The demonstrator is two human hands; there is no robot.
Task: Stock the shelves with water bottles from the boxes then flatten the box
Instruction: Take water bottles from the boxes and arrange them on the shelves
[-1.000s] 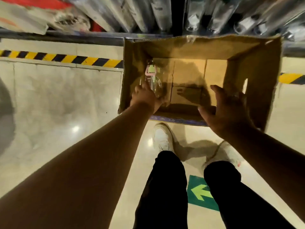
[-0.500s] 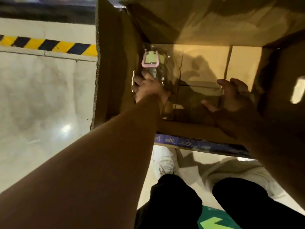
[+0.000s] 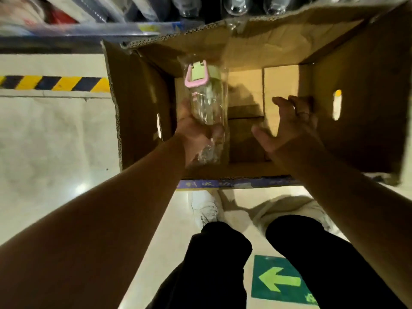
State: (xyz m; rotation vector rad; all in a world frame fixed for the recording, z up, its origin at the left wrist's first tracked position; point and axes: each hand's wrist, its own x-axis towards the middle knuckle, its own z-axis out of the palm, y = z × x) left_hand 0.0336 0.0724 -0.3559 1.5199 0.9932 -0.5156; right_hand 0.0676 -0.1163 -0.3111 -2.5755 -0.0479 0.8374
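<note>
Update: the clear plastic-wrapped water bottle with the pink handle [image 3: 207,101] has just come up off the floor of the brown cardboard box [image 3: 356,108] and is now centre frame. The box looks empty otherwise, so I reckon shelving and then flattening come next. My left hand [image 3: 196,132] has its grip wrapped round the bottle's base. My right hand [image 3: 289,123] has a slack grip, fingers spread, holding nothing inside the box.

Single head cam, wide-angle, pointing steeply down. Close range into open box [image 3: 356,108]. Shelf edge [image 3: 66,34] at frame top; legs [image 3: 223,253], floor [image 3: 44,141] at bottom.
</note>
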